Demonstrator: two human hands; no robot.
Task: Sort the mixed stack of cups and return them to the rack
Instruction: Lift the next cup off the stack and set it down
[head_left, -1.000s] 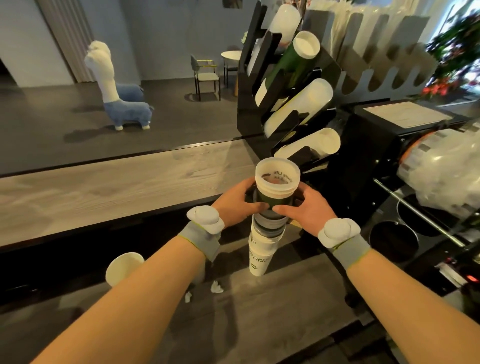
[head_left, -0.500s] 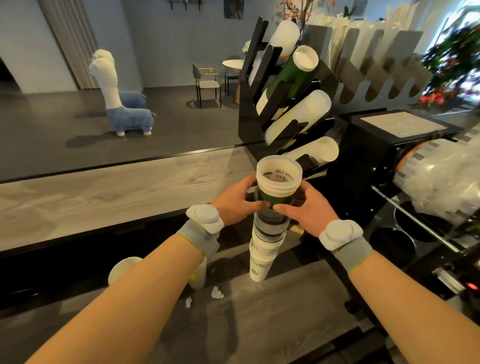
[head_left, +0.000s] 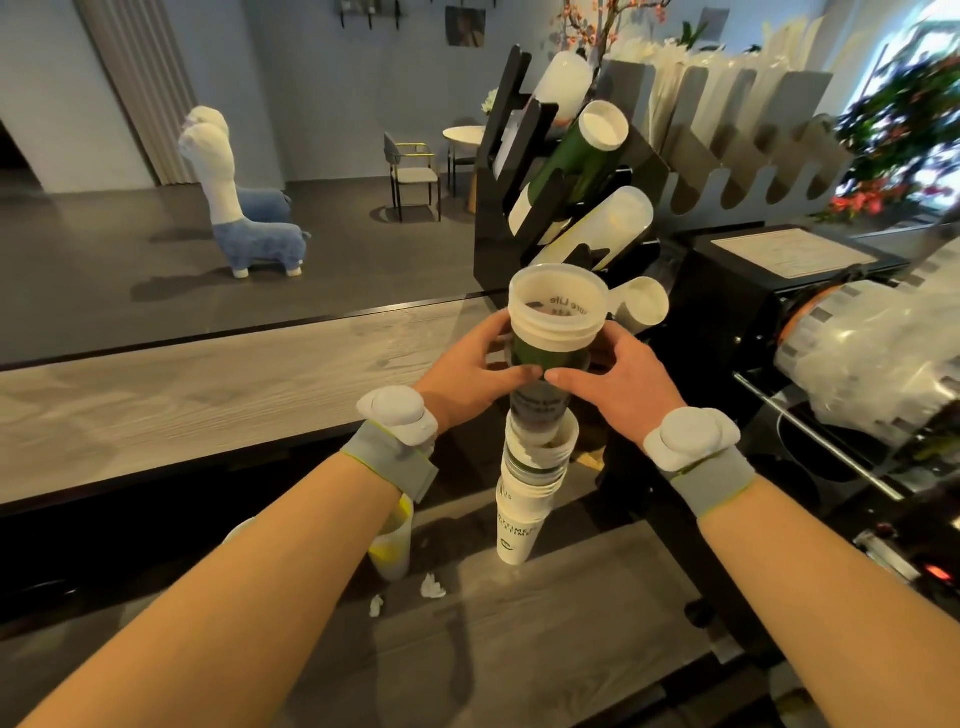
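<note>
A tall mixed stack of cups (head_left: 522, 509) stands on the lower dark counter, white printed paper cups at the bottom. Its upper section (head_left: 557, 317), translucent plastic cups over a dark green one, is raised partly out of the lower cups. My left hand (head_left: 470, 371) grips that upper section from the left and my right hand (head_left: 615, 379) grips it from the right, thumbs nearly meeting at the front. Just behind stands the black cup rack (head_left: 506, 171), with slanted rows of white, green and translucent cups.
A yellow-tinted cup (head_left: 392, 540) stands left of the stack, partly behind my left forearm, with small paper scraps (head_left: 431, 587) nearby. A black machine (head_left: 737, 332) with a film roll (head_left: 872, 353) sits right. The raised wooden bar top (head_left: 182, 389) runs left.
Both hands have lifted the upper section of the stack a little, so it now stands higher out of the white cups below. The camera view has shifted slightly.
</note>
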